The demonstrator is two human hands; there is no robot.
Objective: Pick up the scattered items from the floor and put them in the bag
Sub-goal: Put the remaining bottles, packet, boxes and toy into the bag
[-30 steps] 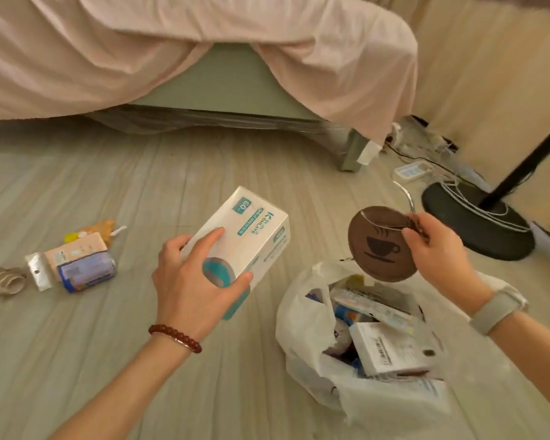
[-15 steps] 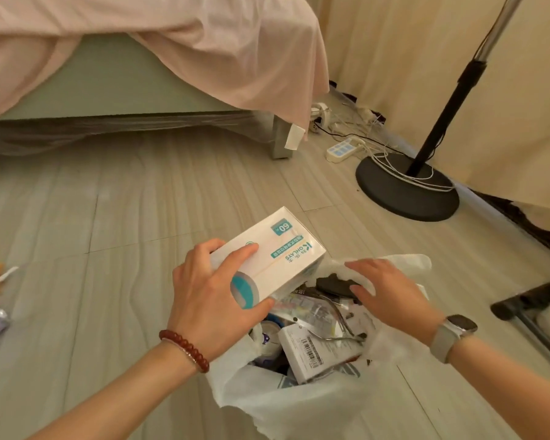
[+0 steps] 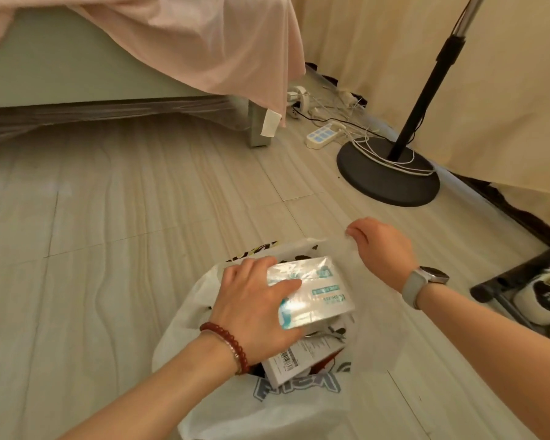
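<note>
A white plastic bag (image 3: 267,404) lies open on the floor at the bottom centre. My left hand (image 3: 254,306), with a red bead bracelet on the wrist, grips a white and teal box (image 3: 318,290) that rests flat on the items in the bag's mouth. Beneath the box I see another white box with a barcode (image 3: 296,357) and a bit of metal. My right hand (image 3: 378,246), a watch on its wrist, pinches the bag's far right edge (image 3: 340,246) and holds it up.
A bed with a pink sheet (image 3: 204,42) stands behind. A black lamp stand base (image 3: 388,173) with white cables and a power strip (image 3: 324,134) sit at the right. A dark rack with a shoe (image 3: 540,300) is at the right edge. A cream curtain hangs behind.
My left hand has lowered the white and teal box from above the bag down onto its contents. My right hand has moved off the contents and taken the bag's edge. The view shifted right.
</note>
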